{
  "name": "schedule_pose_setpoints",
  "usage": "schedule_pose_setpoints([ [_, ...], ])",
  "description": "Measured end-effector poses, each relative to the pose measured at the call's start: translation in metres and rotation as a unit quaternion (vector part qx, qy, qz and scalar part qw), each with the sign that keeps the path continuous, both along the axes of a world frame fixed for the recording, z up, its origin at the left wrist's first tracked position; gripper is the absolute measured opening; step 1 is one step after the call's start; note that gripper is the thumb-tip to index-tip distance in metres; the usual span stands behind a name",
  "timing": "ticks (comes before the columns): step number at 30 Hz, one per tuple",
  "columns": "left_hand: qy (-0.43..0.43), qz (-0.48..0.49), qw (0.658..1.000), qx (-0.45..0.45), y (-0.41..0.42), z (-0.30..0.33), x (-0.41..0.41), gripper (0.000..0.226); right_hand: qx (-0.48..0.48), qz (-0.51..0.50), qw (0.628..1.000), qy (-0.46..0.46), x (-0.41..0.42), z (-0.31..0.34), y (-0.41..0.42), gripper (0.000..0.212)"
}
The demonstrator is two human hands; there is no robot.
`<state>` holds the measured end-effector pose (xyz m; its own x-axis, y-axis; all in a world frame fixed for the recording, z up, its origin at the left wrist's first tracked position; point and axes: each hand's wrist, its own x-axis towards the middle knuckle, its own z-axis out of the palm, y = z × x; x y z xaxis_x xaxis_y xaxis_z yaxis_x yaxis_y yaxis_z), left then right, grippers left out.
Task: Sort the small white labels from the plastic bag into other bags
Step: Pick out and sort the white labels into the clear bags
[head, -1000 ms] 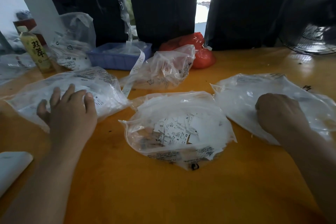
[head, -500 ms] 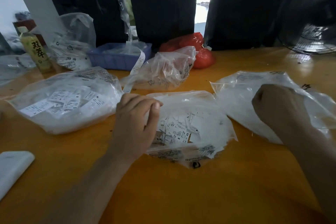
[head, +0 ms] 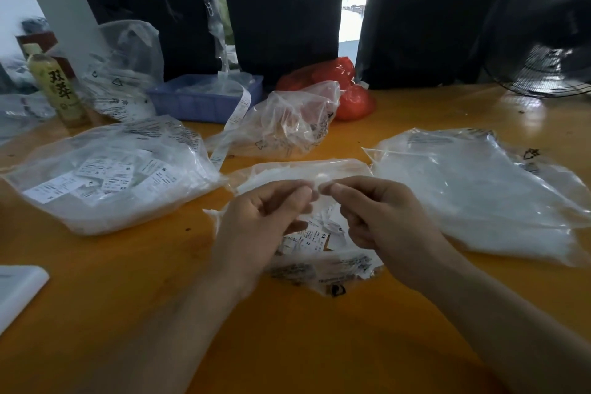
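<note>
Where fingertips (head: pixel 305 193) meet: middle bag (head: pixel 335 269).

Bare orange table (head: pixel 287 345) is seen along the near edge, broken only by a white object (head: pixel 19 288) at the near left corner. The middle is taken by the central bag (head: pixel 339 269), over which the left hand (head: pixel 256 227) and right hand (head: pixel 383 227) are held. It is flanked by 2 bags: the left bag (head: pixel 105 176) and the right bag (head: pixel 473 189), with narrow strips of bare table between. The far side is blocked by a crumpled bag (head: pixel 287 125), a blue tray (head: pixel 198 99), a red bag (head: pixel 348 89), a bottle (head: pixel 57 86) and a fan (head: pixel 543 25).
</note>
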<state>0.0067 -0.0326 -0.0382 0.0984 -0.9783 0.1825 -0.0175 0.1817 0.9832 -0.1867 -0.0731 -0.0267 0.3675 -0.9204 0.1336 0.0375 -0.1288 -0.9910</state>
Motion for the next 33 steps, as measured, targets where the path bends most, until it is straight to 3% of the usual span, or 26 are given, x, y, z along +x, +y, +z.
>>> schedule_pose_setpoints([
  [3,0.033,0.028,0.999,0.007,0.002,0.002,0.001,0.026,0.012,-0.014,1.0,-0.002,0.005,0.001,0.006,0.027],
  [5,0.025,0.025,0.999,0.018,0.004,0.001,0.001,0.023,-0.027,-0.027,0.998,0.049,0.005,0.001,0.008,0.035],
  [9,0.041,0.003,0.998,0.046,0.007,0.001,-0.002,0.008,-0.154,-0.083,0.967,0.184,0.006,-0.002,0.007,0.01],
  [13,0.082,-0.006,0.996,0.037,0.008,0.004,-0.005,0.02,-0.185,-0.117,0.957,0.191,0.009,-0.005,0.005,0.02],
  [16,0.107,0.021,0.993,0.039,0.006,0.003,-0.005,0.013,-0.18,-0.103,0.959,0.191,0.01,-0.008,0.006,0.024],
  [21,0.092,0.004,0.993,0.068,0.005,0.003,0.003,0.006,-0.219,-0.105,0.945,0.221,0.013,-0.007,0.006,0.015],
  [24,0.026,-0.019,0.998,0.05,0.007,0.004,0.005,0.031,-0.272,-0.103,0.922,0.257,0.014,-0.008,0.008,0.011],
  [26,0.001,0.001,0.999,0.039,0.005,0.003,0.007,0.024,-0.249,-0.105,0.93,0.251,0.014,-0.011,0.004,0.011],
  [28,0.036,0.022,0.998,0.047,0.003,0.004,0.009,0.023,-0.229,-0.113,0.928,0.272,0.013,-0.015,-0.001,0.012],
  [31,0.105,0.033,0.992,0.062,0.001,0.003,0.013,0.035,-0.278,-0.081,0.863,0.414,0.016,-0.019,-0.007,0.015],
  [33,0.102,0.03,0.992,0.063,0.0,0.002,0.013,0.038,-0.275,-0.049,0.83,0.483,0.021,-0.022,-0.007,0.026],
])
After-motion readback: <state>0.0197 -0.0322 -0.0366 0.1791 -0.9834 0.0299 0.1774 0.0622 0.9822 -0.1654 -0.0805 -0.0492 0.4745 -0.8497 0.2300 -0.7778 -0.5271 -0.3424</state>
